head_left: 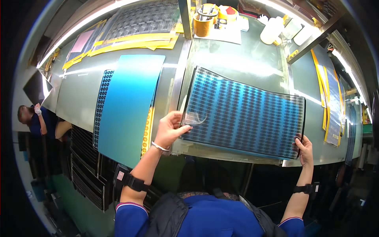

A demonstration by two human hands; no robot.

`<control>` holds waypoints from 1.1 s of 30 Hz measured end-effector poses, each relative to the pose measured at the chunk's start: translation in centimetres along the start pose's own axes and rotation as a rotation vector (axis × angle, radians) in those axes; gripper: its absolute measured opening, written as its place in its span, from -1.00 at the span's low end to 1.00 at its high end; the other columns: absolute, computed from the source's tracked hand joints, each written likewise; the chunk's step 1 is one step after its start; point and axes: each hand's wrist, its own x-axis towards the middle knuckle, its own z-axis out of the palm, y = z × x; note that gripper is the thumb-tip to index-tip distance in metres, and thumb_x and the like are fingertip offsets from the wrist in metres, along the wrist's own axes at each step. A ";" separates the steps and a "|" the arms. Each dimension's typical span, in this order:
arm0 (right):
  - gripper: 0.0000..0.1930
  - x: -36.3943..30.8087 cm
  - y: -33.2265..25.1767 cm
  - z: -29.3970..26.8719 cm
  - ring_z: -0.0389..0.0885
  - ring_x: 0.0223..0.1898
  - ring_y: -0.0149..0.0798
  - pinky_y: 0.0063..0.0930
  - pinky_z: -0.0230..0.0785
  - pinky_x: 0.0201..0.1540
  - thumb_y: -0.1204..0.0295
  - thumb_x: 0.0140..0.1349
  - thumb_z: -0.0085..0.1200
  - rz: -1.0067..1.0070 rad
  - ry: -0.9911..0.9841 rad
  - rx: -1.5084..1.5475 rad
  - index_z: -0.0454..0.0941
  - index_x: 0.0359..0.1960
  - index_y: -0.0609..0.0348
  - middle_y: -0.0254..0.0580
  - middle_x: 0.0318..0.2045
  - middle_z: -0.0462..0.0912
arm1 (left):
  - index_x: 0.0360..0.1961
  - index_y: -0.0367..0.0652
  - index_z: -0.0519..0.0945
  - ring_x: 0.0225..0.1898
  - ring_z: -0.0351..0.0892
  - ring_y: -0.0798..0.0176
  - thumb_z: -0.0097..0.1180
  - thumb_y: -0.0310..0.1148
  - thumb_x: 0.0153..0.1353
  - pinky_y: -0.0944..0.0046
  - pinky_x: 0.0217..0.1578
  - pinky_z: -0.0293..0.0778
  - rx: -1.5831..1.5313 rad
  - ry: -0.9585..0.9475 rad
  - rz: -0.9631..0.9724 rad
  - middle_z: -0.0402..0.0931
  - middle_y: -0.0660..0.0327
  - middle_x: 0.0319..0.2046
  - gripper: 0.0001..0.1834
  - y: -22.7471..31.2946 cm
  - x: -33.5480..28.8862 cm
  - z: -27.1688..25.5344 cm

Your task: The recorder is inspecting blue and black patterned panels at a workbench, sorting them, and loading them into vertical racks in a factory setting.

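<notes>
A blue panel-like sheet with rows of small dark repeated marks (244, 114) is in front of me over the grey worktop, its upper edge slightly wavy. My left hand (170, 128) pinches its left edge, thumb on top. Beside that thumb a small curl of clear film (195, 118) lifts off the surface. At the lower right corner my right hand (304, 150) grips the sheet between thumb and fingers. Whether the dark marks are on a separate film over a blue panel, I cannot tell.
Left of the sheet lies a plain blue panel (128, 106) on dotted strips. Yellow-edged films (138, 23) are spread at the back left, more yellow-edged sheets (331, 102) at right. An orange cup (202, 27) and white bottles (272, 31) stand behind. Another person (43, 122) is at far left.
</notes>
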 end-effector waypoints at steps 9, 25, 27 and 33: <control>-0.75 0.5 6.5 -1.7 0.49 -0.30 -0.57 -0.69 0.32 -0.16 0.49 0.15 0.17 -0.197 0.335 -0.135 0.55 -0.13 0.27 -0.41 -0.32 0.58 | 0.05 -0.03 0.52 0.22 0.22 0.04 0.28 -0.47 -0.10 0.04 0.24 0.06 1.076 -0.301 0.429 0.43 0.25 0.10 -0.43 -1.4 1.0 -2.6; -0.71 0.9 8.2 -1.2 0.47 -0.27 -0.54 -0.66 0.31 -0.13 0.49 0.16 0.17 -0.222 0.377 -0.110 0.53 -0.08 0.32 -0.39 -0.29 0.57 | 0.25 0.06 0.29 0.41 -0.26 -0.01 0.26 -0.48 -0.06 0.00 0.34 -0.42 1.055 -0.411 0.266 0.04 0.05 0.32 -0.23 -1.0 0.9 -3.0; -0.71 0.9 8.2 -1.2 0.48 -0.26 -0.54 -0.67 0.31 -0.12 0.49 0.16 0.16 -0.217 0.379 -0.115 0.53 -0.07 0.32 -0.39 -0.29 0.57 | 0.25 0.06 0.29 0.41 -0.27 0.00 0.27 -0.47 -0.07 0.00 0.34 -0.42 1.048 -0.417 0.253 0.02 0.06 0.33 -0.21 -0.7 0.9 -2.8; -0.71 0.9 8.3 -1.3 0.48 -0.26 -0.54 -0.67 0.31 -0.12 0.48 0.16 0.17 -0.209 0.381 -0.108 0.53 -0.07 0.31 -0.39 -0.29 0.57 | 0.26 0.05 0.28 0.41 -0.28 0.03 0.32 -0.43 -0.11 0.01 0.34 -0.44 1.056 -0.418 0.246 0.01 0.07 0.34 -0.17 -0.7 0.8 -2.6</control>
